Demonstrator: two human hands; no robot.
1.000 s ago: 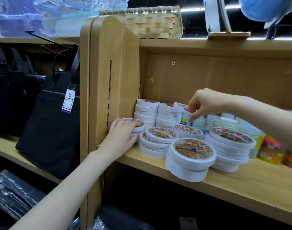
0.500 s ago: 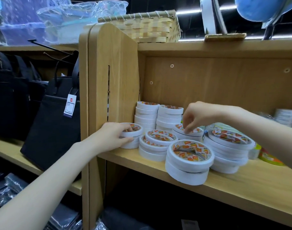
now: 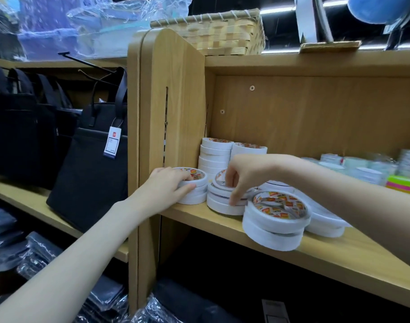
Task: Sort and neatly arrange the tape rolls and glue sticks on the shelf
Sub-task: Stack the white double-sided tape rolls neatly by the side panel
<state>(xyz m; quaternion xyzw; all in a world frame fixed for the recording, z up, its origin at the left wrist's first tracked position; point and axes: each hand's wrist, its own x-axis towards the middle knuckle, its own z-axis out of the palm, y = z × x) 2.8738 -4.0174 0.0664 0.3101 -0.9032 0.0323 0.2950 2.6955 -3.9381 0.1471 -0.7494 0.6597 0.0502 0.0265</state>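
White double-sided tape rolls stand in several stacks on the wooden shelf (image 3: 339, 255), grouped toward its left end beside the upright side panel (image 3: 178, 108).

Left stack (image 3: 194, 188): positioned at the front left corner of the shelf, just beside the side panel. The left hand (image 3: 169, 187) grips this stack from the left. The fingers curl over the top roll, with fingertips reaching its printed core, and the thumb presses against the side of the stack lower down.

Middle stack (image 3: 222, 201): positioned just right of the left stack. The right hand (image 3: 243, 173) reaches down onto it from above. The fingers are curled and pinch the top roll: the upper fingers sit at the inner rim, and one finger extends down the outer wall toward the bottom roll.

Front stack (image 3: 275, 220): positioned at the shelf's front edge, to the right of the right hand and not touched by it. Its lower rolls overhang the edge slightly.

Rear stacks (image 3: 217, 157): two taller columns stand against the back panel, behind both hands.

A further low stack (image 3: 325, 226) lies behind the right forearm, partly hidden.

Bright sticky-note pads (image 3: 403, 185) and blurred clear-wrapped items occupy the right end of the shelf. A woven basket (image 3: 222, 33) sits on top of the unit. Black bags (image 3: 92, 164) hang to the left.
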